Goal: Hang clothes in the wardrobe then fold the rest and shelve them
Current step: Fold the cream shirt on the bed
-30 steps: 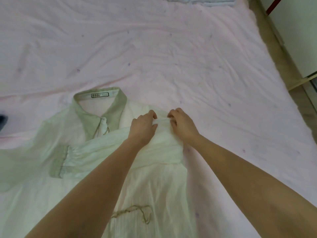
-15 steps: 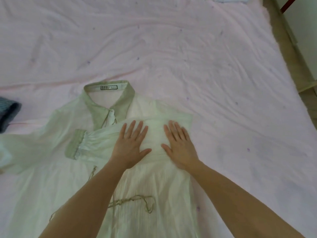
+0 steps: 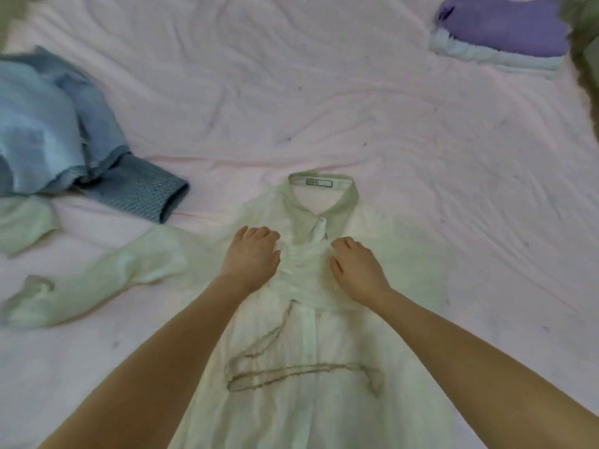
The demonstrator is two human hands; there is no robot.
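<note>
**Folding the pale shirt on the bed**

The shirt [image 3: 311, 351] is lying face up on the bed [image 3: 421, 157], collar pointing away, a thin cord trailing across its lower front. To fold it well, I judge the bunched cloth at the chest needs smoothing flat first, then the loose sleeve [image 3: 97, 286] brought in evenly. Both forearms are reaching forward, converging on the chest. The left hand [image 3: 251, 256] and right hand [image 3: 356, 270] are resting palm-down, fingers curling into gathered fabric between them, seemingly gripping it. Farther off, a blue heap [image 3: 55, 124] is lying to the left and a folded stack [image 3: 499, 34] is sitting far right.
</note>
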